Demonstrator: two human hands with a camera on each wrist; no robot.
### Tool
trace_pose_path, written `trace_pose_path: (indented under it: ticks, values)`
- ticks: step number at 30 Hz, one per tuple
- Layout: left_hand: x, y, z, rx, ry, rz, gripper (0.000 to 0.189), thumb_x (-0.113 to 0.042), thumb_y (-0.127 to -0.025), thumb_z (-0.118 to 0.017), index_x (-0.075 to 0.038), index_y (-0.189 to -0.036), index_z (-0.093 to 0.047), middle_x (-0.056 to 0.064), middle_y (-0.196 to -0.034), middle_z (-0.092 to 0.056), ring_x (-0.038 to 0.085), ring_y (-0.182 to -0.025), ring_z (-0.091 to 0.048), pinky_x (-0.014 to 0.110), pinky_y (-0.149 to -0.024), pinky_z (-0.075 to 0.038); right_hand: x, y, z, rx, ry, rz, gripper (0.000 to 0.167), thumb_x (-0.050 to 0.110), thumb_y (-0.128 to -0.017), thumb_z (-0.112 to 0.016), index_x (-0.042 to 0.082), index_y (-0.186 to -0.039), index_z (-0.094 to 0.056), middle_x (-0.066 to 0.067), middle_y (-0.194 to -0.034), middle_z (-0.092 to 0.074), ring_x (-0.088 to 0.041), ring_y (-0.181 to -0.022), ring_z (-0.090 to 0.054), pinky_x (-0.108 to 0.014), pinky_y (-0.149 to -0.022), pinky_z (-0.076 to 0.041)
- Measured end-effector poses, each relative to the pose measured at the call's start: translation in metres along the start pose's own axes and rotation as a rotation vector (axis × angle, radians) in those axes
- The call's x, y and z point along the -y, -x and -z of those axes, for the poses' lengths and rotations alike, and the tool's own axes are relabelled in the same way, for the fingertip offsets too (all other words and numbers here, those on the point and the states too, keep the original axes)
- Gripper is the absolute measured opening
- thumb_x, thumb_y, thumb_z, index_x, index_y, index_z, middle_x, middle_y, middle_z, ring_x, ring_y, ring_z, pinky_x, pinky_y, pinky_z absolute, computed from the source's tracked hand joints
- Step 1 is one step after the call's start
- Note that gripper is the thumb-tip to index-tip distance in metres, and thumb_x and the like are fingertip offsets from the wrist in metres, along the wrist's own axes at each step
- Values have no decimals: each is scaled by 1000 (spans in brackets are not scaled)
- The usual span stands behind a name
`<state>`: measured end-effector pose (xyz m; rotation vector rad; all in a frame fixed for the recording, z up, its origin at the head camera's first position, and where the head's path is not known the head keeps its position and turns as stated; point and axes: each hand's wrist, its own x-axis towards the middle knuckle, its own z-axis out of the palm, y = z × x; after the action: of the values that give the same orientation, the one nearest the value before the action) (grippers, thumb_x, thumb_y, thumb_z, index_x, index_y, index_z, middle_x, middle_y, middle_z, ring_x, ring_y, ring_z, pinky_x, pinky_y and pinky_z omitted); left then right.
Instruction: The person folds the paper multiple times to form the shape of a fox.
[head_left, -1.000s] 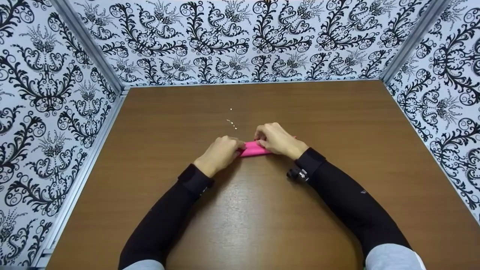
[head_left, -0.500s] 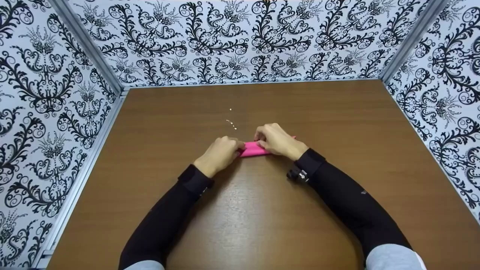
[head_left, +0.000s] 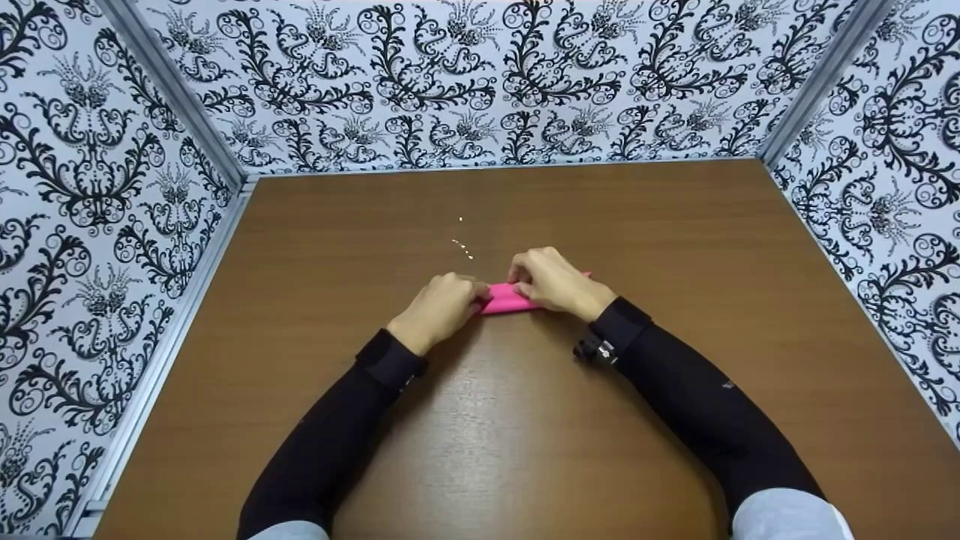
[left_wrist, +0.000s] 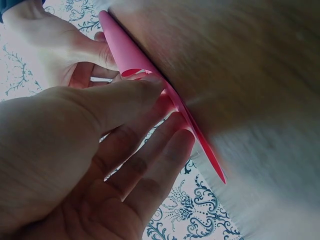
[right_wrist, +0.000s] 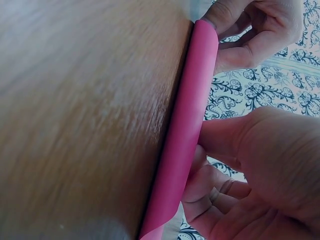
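Note:
A pink sheet of paper (head_left: 504, 298) lies on the table, its near side curled over into a rounded fold. My left hand (head_left: 441, 306) pinches its left end, the thumb at the curl in the left wrist view and the other fingers along the paper (left_wrist: 127, 50). At the right part of the sheet, my right hand (head_left: 556, 281) holds the curled edge with thumb and fingers. The right wrist view shows the smooth outer side of the roll (right_wrist: 187, 125) low along the tabletop. Both hands cover much of the sheet in the head view.
Several tiny white specks (head_left: 463, 246) lie on the brown wooden table (head_left: 480, 420) beyond the hands. Patterned black-and-white panels (head_left: 450, 90) with metal corner posts (head_left: 180, 90) enclose the back and sides.

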<state>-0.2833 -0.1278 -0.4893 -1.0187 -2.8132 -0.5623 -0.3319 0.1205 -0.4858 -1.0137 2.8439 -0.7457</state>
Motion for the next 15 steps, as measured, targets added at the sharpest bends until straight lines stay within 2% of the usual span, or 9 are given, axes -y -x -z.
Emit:
trace_pose_path:
  ticks: [6,15]
  values:
    - [0,0,0,-2,13,0,13,-4,-107,-82,-9,-116,-90,9,-115,-90,35,-107,-88,53,-94,-72,-3,-1,-1,-5,-4,3,9,-2,-100,-78,1,-107,-82,-16,-100,-86,-33,-95,-82,-50,-91,-69]
    - [-1,-2,3,4,50,16,15,-6,-111,-77,-6,-119,-89,10,-114,-90,31,-107,-87,49,-97,-72,-2,-2,3,30,-15,-46,5,5,-104,-82,3,-100,-85,-11,-94,-86,-26,-88,-79,-45,-86,-68]
